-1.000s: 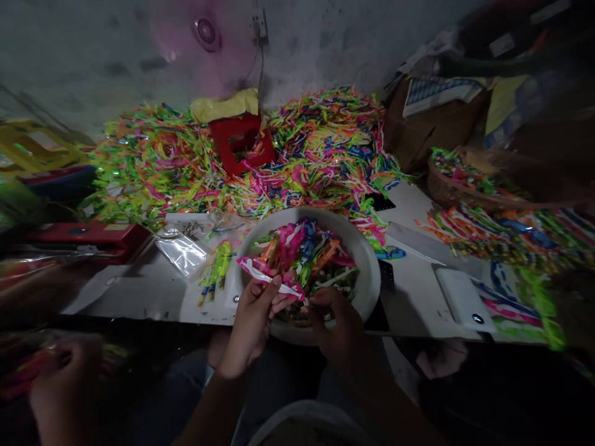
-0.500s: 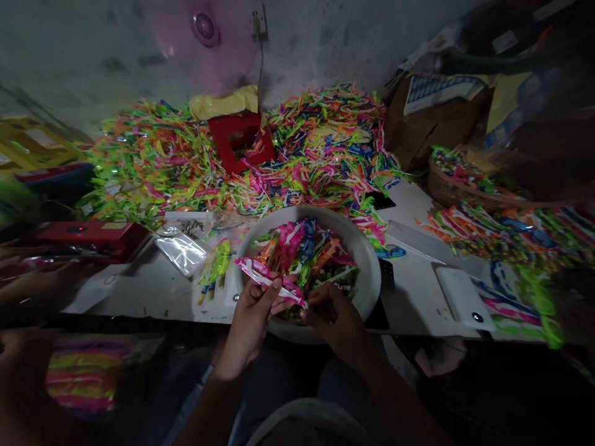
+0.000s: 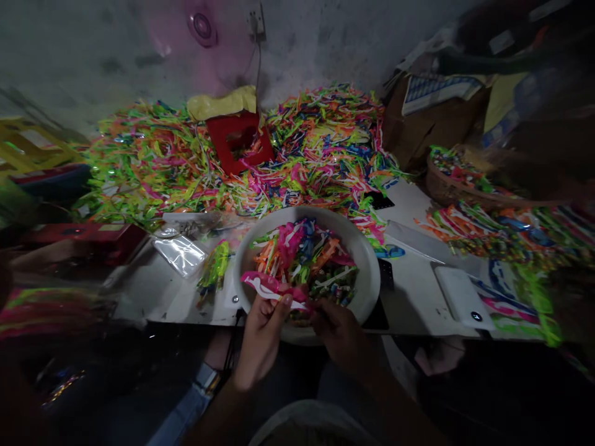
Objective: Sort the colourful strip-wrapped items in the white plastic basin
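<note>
A slim pink-and-white plastic piece [image 3: 267,287] lies across the fingers of my left hand [image 3: 263,331], whose thumb presses on it from above. At the piece's right end, the fingers of my right hand [image 3: 341,328] are closed in a pinch; their tips are dark and partly hidden. Both hands are over the near rim of a pale round basin [image 3: 369,266]. Inside the basin lies a heap of similar plastic pieces [image 3: 292,244] in pink, orange, blue and green, with small dark bits among them.
Behind the basin, a large pile of coloured pieces [image 3: 153,155] surrounds a red stool [image 3: 239,145]. Clear plastic bags [image 3: 183,254] and a red sealing machine [image 3: 100,238] are left. A white phone [image 3: 462,297] and a basket [image 3: 458,189] are right. A co-worker's hand [image 3: 51,257] reaches in from the left.
The pink-and-white piece has shifted slightly and turned in my left hand, showing more of its white part. At left, the co-worker's blurred package has risen to the table edge.
</note>
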### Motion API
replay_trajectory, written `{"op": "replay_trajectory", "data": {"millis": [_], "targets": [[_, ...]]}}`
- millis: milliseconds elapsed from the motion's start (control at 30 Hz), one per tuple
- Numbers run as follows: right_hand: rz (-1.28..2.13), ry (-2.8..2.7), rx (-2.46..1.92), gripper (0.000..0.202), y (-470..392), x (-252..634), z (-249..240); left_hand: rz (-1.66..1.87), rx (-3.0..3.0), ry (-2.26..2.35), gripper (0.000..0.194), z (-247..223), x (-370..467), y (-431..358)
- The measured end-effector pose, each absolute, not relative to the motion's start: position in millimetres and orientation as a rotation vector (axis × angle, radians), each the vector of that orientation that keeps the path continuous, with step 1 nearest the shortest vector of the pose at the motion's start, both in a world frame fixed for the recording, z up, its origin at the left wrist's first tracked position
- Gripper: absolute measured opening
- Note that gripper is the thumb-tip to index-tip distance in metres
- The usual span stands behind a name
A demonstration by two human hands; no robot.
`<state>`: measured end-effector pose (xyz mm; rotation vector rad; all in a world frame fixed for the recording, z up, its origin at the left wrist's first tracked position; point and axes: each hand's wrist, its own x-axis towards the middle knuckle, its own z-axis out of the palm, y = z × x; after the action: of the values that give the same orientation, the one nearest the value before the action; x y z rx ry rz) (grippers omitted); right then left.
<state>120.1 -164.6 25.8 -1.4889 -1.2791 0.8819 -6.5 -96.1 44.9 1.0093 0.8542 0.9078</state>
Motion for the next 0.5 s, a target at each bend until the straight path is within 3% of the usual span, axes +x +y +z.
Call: {"op": "replay_trajectory", "data": {"millis": [267, 500], "targets": [[1.207, -1.209, -1.251, 0.027, -157.6, 113.3, 19.9, 0.898, 1.004, 0.948, 0.028, 37.9, -23.2, -93.2], [0.977, -1.370, -1.182, 0.018, -159.6, 99.0, 23.6, 0.903, 0.999, 0.988, 0.030, 41.0, -33.2, -99.0]]}}
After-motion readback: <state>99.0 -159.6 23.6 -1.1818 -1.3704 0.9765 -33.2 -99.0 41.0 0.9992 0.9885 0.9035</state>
